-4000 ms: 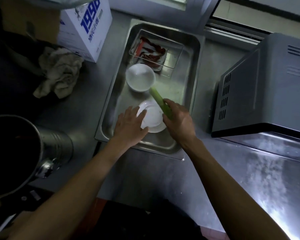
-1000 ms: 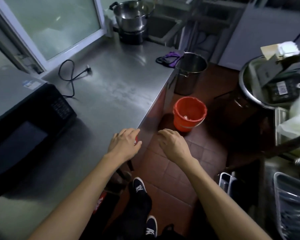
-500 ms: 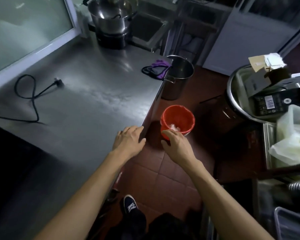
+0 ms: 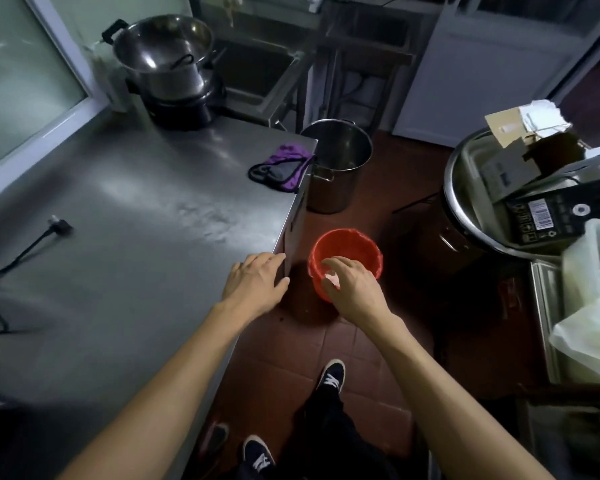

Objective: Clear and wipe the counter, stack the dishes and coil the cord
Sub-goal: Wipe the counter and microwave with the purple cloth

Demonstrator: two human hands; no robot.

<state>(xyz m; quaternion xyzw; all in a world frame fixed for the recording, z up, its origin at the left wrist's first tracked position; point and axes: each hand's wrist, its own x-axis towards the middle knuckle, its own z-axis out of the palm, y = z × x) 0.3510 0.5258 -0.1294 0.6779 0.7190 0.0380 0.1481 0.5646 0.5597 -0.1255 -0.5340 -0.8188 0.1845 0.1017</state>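
My left hand rests flat on the right edge of the steel counter, fingers spread and holding nothing. My right hand hovers over the red bucket on the floor, fingers loosely curled and apart, with nothing visible in them. Something pale lies inside the bucket. A black cord with its plug lies loose on the counter's left side. A purple and grey cloth sits at the counter's far right corner.
A steel pot on a black cooker stands at the counter's far end. A tall steel stockpot stands on the red tile floor. To the right, a big steel basin holds boxes, beside plastic bags.
Since four seconds ago I turned away from the tray of dishes and the green stalk has left my right hand. In the last second my right hand came over the red bucket.
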